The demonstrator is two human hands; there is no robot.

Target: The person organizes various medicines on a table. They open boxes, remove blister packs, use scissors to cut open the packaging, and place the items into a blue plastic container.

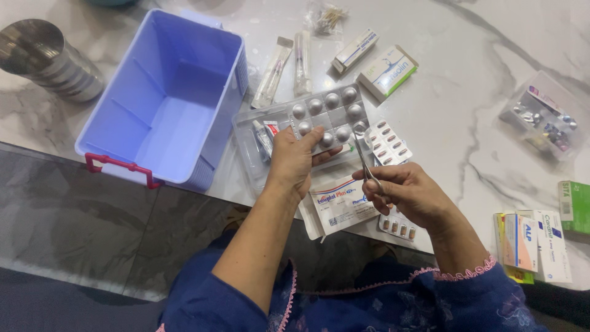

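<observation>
1. Single head-worn view, looking steeply down from above the person's own forearms.
2. Faces forward across the marble table (pixel 467 80), floor at lower left.
3. Close range: left hand (pixel 294 158) and right hand (pixel 410 194) near frame centre.
4. No second view to overlap.

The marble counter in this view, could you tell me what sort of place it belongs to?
Probably a home kitchen or dining counter: a marble top, stacked steel tumblers, and a lavender storage bin amid medicine boxes.
</observation>
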